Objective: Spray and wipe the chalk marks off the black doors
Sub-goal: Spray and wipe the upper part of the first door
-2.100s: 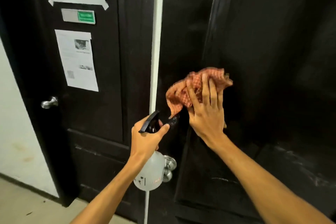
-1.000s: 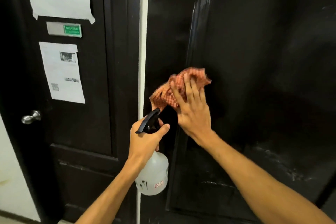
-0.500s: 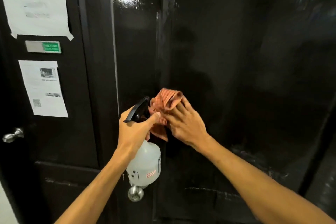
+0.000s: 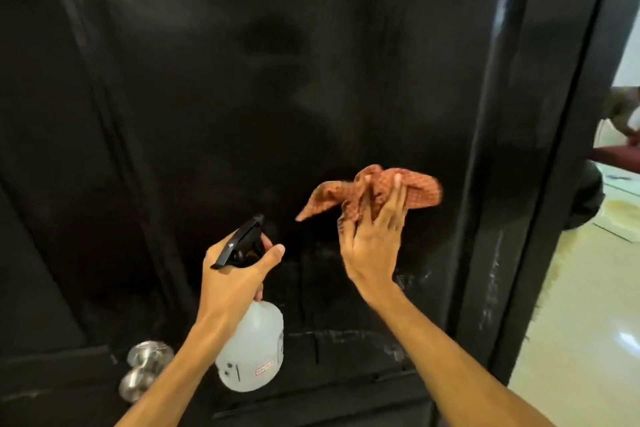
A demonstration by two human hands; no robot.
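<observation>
A glossy black door point(image 4: 277, 80) fills the view, wet and shiny in its upper part. My left hand point(image 4: 235, 277) grips the black trigger head of a translucent white spray bottle point(image 4: 252, 350), nozzle pointing at the door. My right hand point(image 4: 374, 246) holds a crumpled orange checked cloth point(image 4: 415, 191) against the door's middle panel, fingers spread over it. Faint white chalk marks point(image 4: 349, 334) run along the lower rail, and more chalk marks point(image 4: 491, 288) smear the right stile.
A silver round door knob point(image 4: 145, 367) sticks out at the lower left, just beside my left forearm. Past the door's right edge lies a pale tiled floor point(image 4: 571, 340) with a dark red mat and a person's arm in the distance.
The view has swung right: the neighbouring door with paper notices has left the frame. My right hand moved the cloth right, away from the bottle's nozzle. My left hand still grips the bottle.
</observation>
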